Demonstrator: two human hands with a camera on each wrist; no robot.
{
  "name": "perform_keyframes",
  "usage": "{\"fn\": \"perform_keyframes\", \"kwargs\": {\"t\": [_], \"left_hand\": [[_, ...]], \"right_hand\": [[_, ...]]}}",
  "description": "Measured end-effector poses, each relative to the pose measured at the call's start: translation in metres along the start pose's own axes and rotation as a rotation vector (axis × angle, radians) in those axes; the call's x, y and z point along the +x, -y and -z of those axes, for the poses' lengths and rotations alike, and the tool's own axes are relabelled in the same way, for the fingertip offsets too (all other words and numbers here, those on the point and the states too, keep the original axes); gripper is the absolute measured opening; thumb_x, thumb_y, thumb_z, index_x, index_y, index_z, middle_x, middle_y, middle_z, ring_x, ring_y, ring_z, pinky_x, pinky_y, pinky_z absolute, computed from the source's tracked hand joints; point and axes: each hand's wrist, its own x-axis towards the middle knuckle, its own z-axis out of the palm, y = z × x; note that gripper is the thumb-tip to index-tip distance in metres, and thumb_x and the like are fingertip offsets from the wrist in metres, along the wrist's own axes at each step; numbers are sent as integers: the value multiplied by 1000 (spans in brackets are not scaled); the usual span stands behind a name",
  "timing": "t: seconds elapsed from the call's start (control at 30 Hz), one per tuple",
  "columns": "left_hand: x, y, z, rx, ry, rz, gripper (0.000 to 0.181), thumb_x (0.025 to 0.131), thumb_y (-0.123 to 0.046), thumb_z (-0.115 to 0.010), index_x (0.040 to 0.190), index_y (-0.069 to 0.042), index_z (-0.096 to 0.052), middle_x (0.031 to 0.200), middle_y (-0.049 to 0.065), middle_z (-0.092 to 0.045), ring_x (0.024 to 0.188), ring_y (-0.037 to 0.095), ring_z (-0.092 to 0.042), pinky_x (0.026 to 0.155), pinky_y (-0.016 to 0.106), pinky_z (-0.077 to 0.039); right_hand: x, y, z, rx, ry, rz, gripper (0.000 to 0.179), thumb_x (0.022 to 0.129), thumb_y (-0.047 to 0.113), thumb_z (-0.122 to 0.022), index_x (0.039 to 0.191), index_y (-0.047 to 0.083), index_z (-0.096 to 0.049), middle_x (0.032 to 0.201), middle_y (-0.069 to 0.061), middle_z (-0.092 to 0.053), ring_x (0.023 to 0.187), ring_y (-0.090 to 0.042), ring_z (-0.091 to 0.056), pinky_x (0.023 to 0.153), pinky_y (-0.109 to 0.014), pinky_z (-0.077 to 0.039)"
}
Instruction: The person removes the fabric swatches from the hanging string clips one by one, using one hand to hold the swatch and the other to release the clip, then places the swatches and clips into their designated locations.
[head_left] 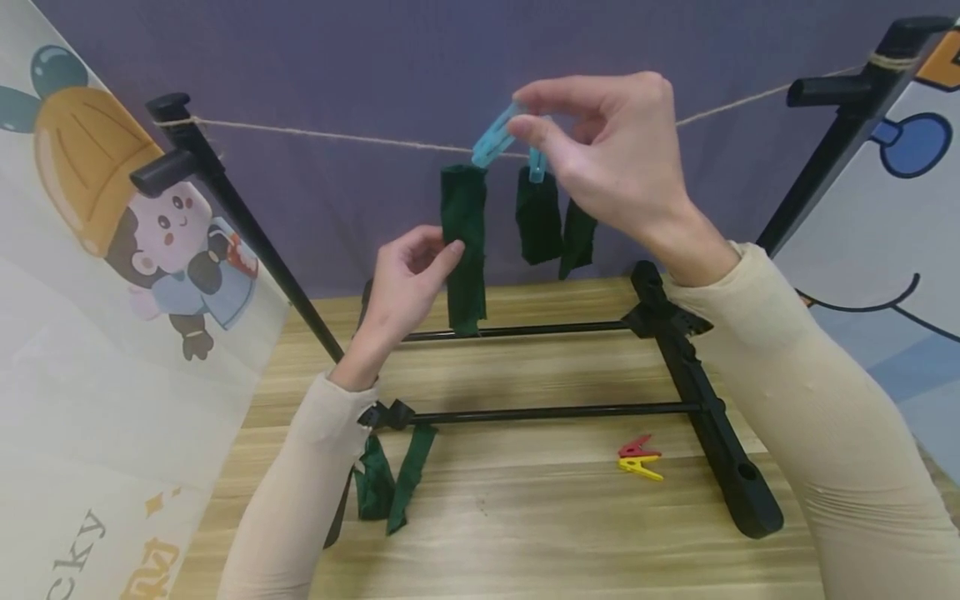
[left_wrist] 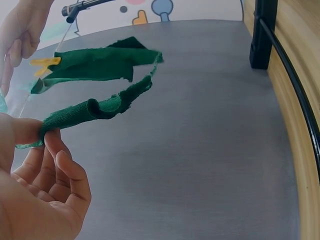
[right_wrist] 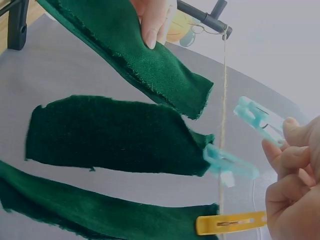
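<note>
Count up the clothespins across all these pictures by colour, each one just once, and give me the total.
Blue clothespins: 2
Yellow clothespins: 2
Red clothespin: 1
Total: 5

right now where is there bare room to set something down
Bare tabletop lies in front of the near crossbar, between the loose green strips and the red clip; another patch lies between that and the far crossbar. The rope is crowded midway: the left hand holds a green strip, the right hand a blue clip, and pegged strips hang alongside.
</note>
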Motion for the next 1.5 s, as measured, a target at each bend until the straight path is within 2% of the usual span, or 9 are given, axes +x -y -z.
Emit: {"fn": "perform_keyframes", "kwargs": {"t": [0.27,0.5,0.63,0.73,0.83,0.9,1.1,1.2,1.5], "left_hand": [[-6,8,4,45,10,63,26,106,-25,-68,123,-6,-74,100,1,-71,92,15,-70,83,29,-58],[-10,12,8,81,6,79,27,106,-29,-68,122,-8,-74,101,4,-72,92,16,-70,83,29,-58],[-12,14,9,89,14,80,28,106,-30,-68,123,-8,-74,103,4,-72,93,17,-69,83,29,-56],[-14,15,9,96,15,88,28,106,-30,-68,124,-9,-74,104,4,-72,95,17,-68,84,30,-55],[-14,17,9,99,15,102,27,105,-29,-70,123,-9,-74,105,6,-73,97,17,-68,88,32,-55],[-15,18,10,100,19,111,27,104,-28,-70,123,-8,-74,106,8,-73,98,18,-68,90,34,-55],[-16,20,12,104,34,125,27,104,-26,-70,124,-8,-74,110,11,-74,103,19,-68,95,38,-54],[-18,21,13,111,40,130,27,104,-26,-70,124,-8,-74,111,12,-74,104,19,-68,97,38,-54],[-26,26,13,123,49,140,28,105,-27,-70,125,-8,-74,113,10,-75,103,18,-67,92,35,-53]], "right_hand": [[-6,-2,-1,44,0,-54,21,100,17,-77,114,3,-82,97,-10,-83,35,-4,-32,41,-19,-20],[-12,-3,-1,59,16,-79,21,98,16,-78,114,3,-83,98,-9,-83,34,-5,-33,40,-19,-21],[-20,-4,0,44,36,-88,21,98,15,-79,114,3,-83,79,-10,-79,36,-4,-34,42,-19,-21],[-26,-6,1,18,47,-106,20,97,15,-80,115,5,-83,58,-4,-65,38,-5,-34,43,-20,-21],[-31,-8,3,4,49,-141,20,97,16,-80,114,8,-84,52,8,-54,38,-5,-34,43,-21,-20],[-33,-10,4,-1,52,-157,19,97,17,-80,114,9,-84,51,11,-54,37,-6,-34,43,-21,-20],[-40,-11,7,12,76,-181,19,97,14,-80,115,7,-83,64,-8,-70,36,-6,-32,43,-20,-19],[-45,-10,8,16,85,-184,19,96,13,-80,115,7,-83,68,-10,-73,37,-6,-32,43,-20,-19],[-60,-10,14,6,109,-157,20,95,12,-82,115,8,-83,46,5,-46,37,-6,-28,43,-22,-17]]}}
